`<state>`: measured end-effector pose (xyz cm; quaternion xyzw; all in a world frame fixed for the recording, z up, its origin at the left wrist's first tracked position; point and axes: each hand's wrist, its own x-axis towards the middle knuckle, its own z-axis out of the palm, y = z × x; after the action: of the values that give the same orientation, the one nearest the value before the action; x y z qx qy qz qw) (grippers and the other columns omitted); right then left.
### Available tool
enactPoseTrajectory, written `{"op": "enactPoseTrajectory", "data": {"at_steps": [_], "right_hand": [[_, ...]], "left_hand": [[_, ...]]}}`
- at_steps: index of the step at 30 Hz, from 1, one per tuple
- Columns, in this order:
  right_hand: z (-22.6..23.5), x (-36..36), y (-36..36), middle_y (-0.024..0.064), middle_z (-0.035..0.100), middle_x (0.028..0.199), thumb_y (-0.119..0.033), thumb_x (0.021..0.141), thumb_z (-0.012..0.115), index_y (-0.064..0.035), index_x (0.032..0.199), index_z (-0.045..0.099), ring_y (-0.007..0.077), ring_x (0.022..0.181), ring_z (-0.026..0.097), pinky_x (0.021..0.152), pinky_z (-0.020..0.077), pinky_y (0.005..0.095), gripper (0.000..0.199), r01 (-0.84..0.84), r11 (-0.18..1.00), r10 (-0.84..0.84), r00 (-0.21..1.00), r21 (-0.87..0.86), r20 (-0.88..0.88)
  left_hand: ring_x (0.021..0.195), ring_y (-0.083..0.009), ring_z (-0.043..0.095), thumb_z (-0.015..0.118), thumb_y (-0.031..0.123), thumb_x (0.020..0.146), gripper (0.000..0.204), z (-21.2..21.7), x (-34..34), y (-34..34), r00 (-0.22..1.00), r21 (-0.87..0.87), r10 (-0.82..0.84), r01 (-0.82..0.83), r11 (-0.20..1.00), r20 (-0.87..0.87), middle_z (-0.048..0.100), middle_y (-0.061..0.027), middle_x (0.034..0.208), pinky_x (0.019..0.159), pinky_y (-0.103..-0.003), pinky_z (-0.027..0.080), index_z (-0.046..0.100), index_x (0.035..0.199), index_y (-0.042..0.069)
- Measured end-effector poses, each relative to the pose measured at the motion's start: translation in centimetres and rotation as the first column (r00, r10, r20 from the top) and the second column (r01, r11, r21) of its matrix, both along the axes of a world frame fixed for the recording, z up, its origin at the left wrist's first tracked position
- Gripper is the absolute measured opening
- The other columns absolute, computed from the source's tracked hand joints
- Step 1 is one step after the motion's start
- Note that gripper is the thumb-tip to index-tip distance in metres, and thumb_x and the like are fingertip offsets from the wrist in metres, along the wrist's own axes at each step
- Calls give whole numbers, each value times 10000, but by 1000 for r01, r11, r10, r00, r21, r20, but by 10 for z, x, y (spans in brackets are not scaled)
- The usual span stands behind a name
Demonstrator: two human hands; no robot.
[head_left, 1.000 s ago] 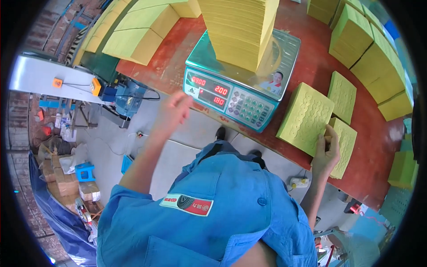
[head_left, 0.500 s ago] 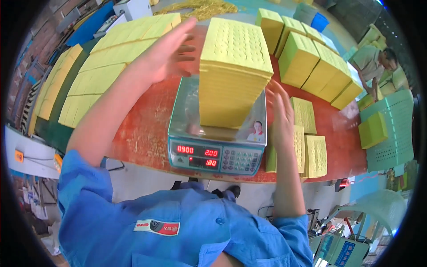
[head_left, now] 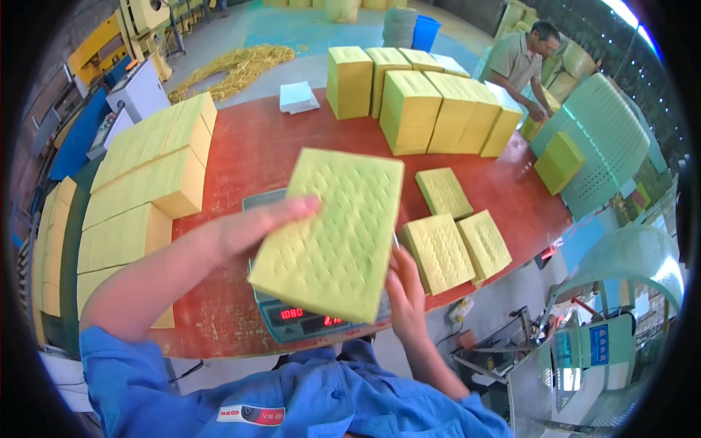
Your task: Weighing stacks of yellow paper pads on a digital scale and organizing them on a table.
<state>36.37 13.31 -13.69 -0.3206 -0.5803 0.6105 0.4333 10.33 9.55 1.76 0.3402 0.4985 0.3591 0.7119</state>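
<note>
A thick stack of yellow embossed paper [head_left: 336,233] is tilted over the digital scale [head_left: 281,332], hiding most of its pan and keypad. My left hand [head_left: 285,213] grips its left side, thumb on the top sheet and the other fingers out of sight. At the lower right edge, my right hand [head_left: 405,296] presses against the stack, its fingers partly hidden. Whether the underside still touches the pan cannot be seen. To the right lie a low pile of paper [head_left: 438,252], another pile [head_left: 484,247] and a smaller one [head_left: 444,193].
The red table [head_left: 219,292] carries tall yellow paper stacks [head_left: 412,120] at the back and long rows of stacks [head_left: 128,197] on the left. A white sheet pile [head_left: 298,97] lies at the far edge. Far right, a co-worker [head_left: 515,66] handles paper beside a green perforated sheet [head_left: 599,146].
Both hands have closed in on the paper stack, which is now tilted with its top toward me. The view has shifted, showing more of the table's far side.
</note>
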Motion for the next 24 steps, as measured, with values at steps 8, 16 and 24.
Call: {"op": "enactPoseTrajectory", "data": {"at_steps": [8, 16, 24], "right_hand": [[-39, 27, -23, 157, 539, 1364, -300, 1046, 365, 14, 1405, 426, 253, 1209, 553, 1028, 442, 402, 481, -333, 656, 67, 919, -677, -387], [20, 37, 99, 132, 536, 1375, -285, 1029, 472, 26, 1434, 414, 208, 1281, 494, 1067, 392, 343, 514, -302, 823, 295, 951, -482, -92], [23, -92, 320, 97, 560, 1349, -411, 1013, 472, -111, 1368, 502, 293, 1225, 527, 970, 453, 579, 466, -423, 714, 325, 906, -558, -271]], "left_hand": [[1210, -211, 587, 522, 563, 948, 712, 11, 30, 37, 989, -42, -124, 128, 991, 74, 551, -128, 1380, 1020, -379, 476, 414, 1452, 72], [1206, -184, 586, 580, 487, 947, 614, 6, -4, 60, 892, 43, 381, -403, 914, 244, 598, -88, 1326, 1017, -351, 479, 491, 1397, 79], [1149, -198, 612, 625, 444, 929, 573, -10, -67, 213, 832, 297, 494, -553, 779, 254, 626, -96, 1271, 969, -364, 491, 527, 1351, 69]]}}
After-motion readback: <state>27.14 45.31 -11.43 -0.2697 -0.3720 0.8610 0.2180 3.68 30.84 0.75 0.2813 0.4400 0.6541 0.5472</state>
